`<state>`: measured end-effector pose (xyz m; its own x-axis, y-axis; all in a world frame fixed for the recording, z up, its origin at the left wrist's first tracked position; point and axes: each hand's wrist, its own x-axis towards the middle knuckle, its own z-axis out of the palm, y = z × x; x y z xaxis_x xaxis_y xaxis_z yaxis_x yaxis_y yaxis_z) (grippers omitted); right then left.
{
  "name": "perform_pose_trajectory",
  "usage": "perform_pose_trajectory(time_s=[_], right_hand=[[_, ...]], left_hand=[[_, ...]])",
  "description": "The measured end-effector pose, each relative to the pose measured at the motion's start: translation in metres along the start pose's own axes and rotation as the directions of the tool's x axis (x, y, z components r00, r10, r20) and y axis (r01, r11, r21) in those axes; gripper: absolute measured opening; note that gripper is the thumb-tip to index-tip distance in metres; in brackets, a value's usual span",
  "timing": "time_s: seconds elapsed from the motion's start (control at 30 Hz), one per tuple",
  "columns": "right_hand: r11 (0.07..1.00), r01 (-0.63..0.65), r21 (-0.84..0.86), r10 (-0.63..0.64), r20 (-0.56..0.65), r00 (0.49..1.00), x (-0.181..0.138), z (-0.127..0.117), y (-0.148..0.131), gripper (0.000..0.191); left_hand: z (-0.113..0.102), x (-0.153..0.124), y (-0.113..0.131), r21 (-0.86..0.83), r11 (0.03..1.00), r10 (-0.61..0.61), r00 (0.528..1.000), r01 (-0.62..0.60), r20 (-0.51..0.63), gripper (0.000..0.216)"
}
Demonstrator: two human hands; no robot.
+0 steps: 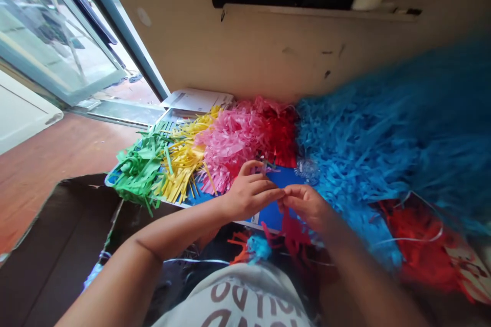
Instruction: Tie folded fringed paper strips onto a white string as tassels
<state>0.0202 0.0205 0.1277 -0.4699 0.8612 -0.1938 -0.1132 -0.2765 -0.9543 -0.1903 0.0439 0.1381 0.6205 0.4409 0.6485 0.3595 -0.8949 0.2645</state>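
Observation:
My left hand [251, 192] and my right hand [305, 204] meet fingertip to fingertip above a blue tabletop [278, 176]. Below the right fingers hangs a magenta fringed tassel [294, 235], its top pinched in that hand. The left fingers are closed too, but what lies between them is hidden. Just beyond the hands are bunches of cut fringe: green [143, 163], yellow [186, 156], pink [233, 135] and red [281, 135]. Close to my lap, an orange tassel [241, 246] and a light blue tassel [259, 248] sit by a white string [197, 261].
A big heap of blue fringe [356, 148] fills the right side, with red fringe [418, 240] in front of it. An open cardboard box [57, 219] stands at left. Behind the table rises a wall [249, 56] with a shelf [322, 12]; a glass door [65, 36] is at upper left.

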Motion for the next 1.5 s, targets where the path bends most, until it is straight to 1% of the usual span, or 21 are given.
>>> perform_pose_trajectory(time_s=[0.1,0.17,0.3,0.37,0.47,0.73,0.8,0.87,0.9,0.93,0.97,1.0,1.03,1.07,1.13,1.23,1.3,1.33,1.4,1.47,1.5], right_hand=[[0.985,0.107,0.138,-0.082,-0.175,0.981,0.002,0.012,0.023,0.032],[0.966,0.149,0.212,-0.086,-0.281,0.956,0.001,0.020,0.038,0.029],[0.933,0.173,0.315,-0.017,-0.443,0.897,-0.003,0.032,0.053,0.031],[0.920,0.185,0.345,0.013,-0.501,0.865,-0.003,0.034,0.055,0.034],[0.911,0.197,0.363,0.025,-0.526,0.850,-0.001,0.033,0.055,0.035],[0.901,0.317,0.295,-0.092,-0.584,0.806,0.007,0.037,0.061,0.035],[0.928,0.323,0.184,-0.156,-0.596,0.788,0.008,0.031,0.067,0.034],[0.962,0.269,-0.047,-0.243,-0.598,0.764,0.008,0.009,0.073,0.026],[0.953,0.201,-0.226,-0.299,-0.605,0.738,0.009,-0.008,0.075,0.023],[0.911,0.112,-0.396,-0.349,-0.600,0.720,0.009,-0.029,0.077,0.025],[0.816,-0.015,-0.578,-0.429,-0.622,0.655,0.010,-0.052,0.079,0.029],[0.656,-0.163,-0.737,-0.481,-0.575,0.662,0.011,-0.074,0.081,0.034],[0.602,-0.210,-0.770,-0.483,-0.561,0.672,0.013,-0.095,0.083,0.034],[0.554,-0.240,-0.797,-0.481,-0.543,0.689,0.015,-0.113,0.085,0.034],[0.511,-0.262,-0.819,-0.452,-0.516,0.728,0.020,-0.137,0.090,0.030],[0.456,-0.300,-0.838,-0.428,-0.501,0.752,0.025,-0.147,0.093,0.024],[0.432,-0.321,-0.843,-0.423,-0.503,0.753,0.024,-0.143,0.089,0.021],[0.421,-0.326,-0.846,-0.436,-0.505,0.745,0.021,-0.138,0.084,0.021],[0.426,-0.304,-0.852,-0.515,-0.505,0.693,0.013,-0.123,0.072,0.022],[0.520,-0.194,-0.832,-0.587,-0.513,0.626,0.002,-0.097,0.062,0.022],[0.607,-0.101,-0.788,-0.584,-0.528,0.617,-0.003,-0.081,0.060,0.022]], left_hand=[[0.015,-0.007,0.009,-0.062,0.992,-0.116,0.982,0.107,-0.152,0.011],[0.026,-0.014,0.015,-0.167,0.965,-0.235,0.950,0.202,-0.207,0.011],[0.041,-0.025,0.025,-0.374,0.848,-0.468,0.861,0.374,-0.200,0.014],[0.045,-0.028,0.028,-0.412,0.821,-0.499,0.848,0.395,-0.180,0.014],[0.047,-0.028,0.030,-0.465,0.783,-0.532,0.832,0.414,-0.156,0.014],[0.054,-0.028,0.026,-0.551,0.682,-0.598,0.801,0.482,-0.040,0.014],[0.059,-0.030,0.022,-0.555,0.661,-0.616,0.787,0.505,-0.018,0.015],[0.064,-0.031,0.018,-0.580,0.608,-0.660,0.752,0.543,0.012,0.017],[0.066,-0.032,0.017,-0.618,0.542,-0.701,0.712,0.570,0.042,0.019],[0.067,-0.032,0.015,-0.679,0.433,-0.751,0.654,0.593,0.091,0.021],[0.068,-0.032,0.014,-0.750,0.281,-0.798,0.580,0.599,0.163,0.024],[0.069,-0.032,0.013,-0.810,0.097,-0.827,0.500,0.578,0.258,0.028],[0.070,-0.032,0.012,-0.842,-0.092,-0.829,0.428,0.531,0.361,0.031],[0.070,-0.031,0.010,-0.844,-0.259,-0.806,0.376,0.471,0.457,0.035],[0.071,-0.029,0.008,-0.792,-0.486,-0.732,0.324,0.370,0.600,0.038],[0.071,-0.026,0.004,-0.700,-0.645,-0.628,0.310,0.306,0.714,0.037],[0.072,-0.026,0.004,-0.685,-0.665,-0.609,0.313,0.298,0.728,0.038],[0.072,-0.027,0.004,-0.706,-0.639,-0.628,0.322,0.306,0.708,0.039],[0.073,-0.029,0.008,-0.778,-0.520,-0.688,0.367,0.353,0.626,0.041],[0.074,-0.032,0.013,-0.827,-0.364,-0.717,0.438,0.427,0.542,0.043],[0.075,-0.033,0.016,-0.836,-0.291,-0.718,0.472,0.465,0.512,0.043]])
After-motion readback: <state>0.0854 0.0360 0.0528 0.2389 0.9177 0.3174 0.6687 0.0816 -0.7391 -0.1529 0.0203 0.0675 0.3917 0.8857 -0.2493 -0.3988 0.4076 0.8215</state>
